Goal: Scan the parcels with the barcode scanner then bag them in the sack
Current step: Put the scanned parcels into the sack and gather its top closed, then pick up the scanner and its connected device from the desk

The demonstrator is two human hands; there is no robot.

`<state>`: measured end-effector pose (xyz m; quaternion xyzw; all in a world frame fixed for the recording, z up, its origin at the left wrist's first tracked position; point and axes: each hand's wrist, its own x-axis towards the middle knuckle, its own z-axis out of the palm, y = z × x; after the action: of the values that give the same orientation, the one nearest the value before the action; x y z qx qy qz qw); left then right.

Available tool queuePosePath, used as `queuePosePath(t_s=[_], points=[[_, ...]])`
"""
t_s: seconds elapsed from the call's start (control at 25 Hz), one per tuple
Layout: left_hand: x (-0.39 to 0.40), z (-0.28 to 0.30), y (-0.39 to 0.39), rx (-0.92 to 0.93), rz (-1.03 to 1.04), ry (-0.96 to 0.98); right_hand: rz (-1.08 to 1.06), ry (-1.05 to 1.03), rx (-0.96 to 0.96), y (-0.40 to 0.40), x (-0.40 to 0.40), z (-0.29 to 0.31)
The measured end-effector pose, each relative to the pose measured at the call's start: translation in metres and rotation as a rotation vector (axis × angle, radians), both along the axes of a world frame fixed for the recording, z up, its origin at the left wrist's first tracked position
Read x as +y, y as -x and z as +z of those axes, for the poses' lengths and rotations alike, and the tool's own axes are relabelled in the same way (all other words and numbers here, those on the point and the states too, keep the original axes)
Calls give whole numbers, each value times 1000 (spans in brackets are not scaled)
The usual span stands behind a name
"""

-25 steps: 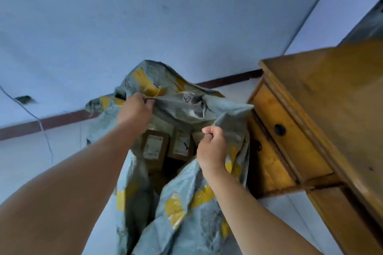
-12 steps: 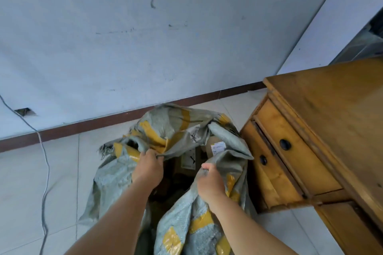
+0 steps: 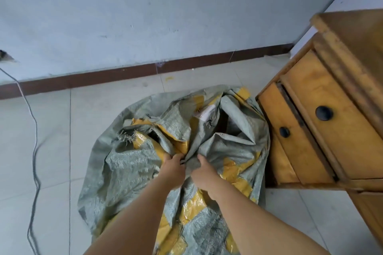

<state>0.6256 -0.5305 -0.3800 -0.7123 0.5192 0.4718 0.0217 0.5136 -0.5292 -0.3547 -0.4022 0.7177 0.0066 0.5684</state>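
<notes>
A grey woven sack (image 3: 132,163) patched with yellow tape lies slumped on the tiled floor below me. My left hand (image 3: 173,168) and my right hand (image 3: 204,173) sit close together at its middle, each gripping a fold of the sack's fabric. The mouth is mostly folded over itself. Through a gap at the far side a parcel (image 3: 207,113) with a white label shows inside. No barcode scanner is in view.
A wooden desk (image 3: 323,130) with two drawers and black knobs stands right against the sack. A grey cable (image 3: 34,147) runs down the floor at the left. A pale wall with a brown skirting board (image 3: 124,73) closes off the far side.
The sack has dropped from held up and wide open to slumped on the floor. Both hands came down and together, closing its mouth. The boxes seen inside are now mostly covered.
</notes>
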Motion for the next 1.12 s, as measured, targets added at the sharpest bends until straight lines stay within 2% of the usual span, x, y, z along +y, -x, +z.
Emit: queuePosePath(t_s=[0.2,0.36,0.48,0.76,1.12], points=[[-5,42,5,-171,53,131,-18,183,60,20,0,31],[-15,104,5,-278,-127,293,233,284,309,33,6,85],[-16,155,14,-234,-257,361,224,301,377,44,15,133],[15,261,64,-71,-565,461,-38,361,471,83,83,254],[118,367,225,168,-1007,588,-570,388,732,186,247,358]])
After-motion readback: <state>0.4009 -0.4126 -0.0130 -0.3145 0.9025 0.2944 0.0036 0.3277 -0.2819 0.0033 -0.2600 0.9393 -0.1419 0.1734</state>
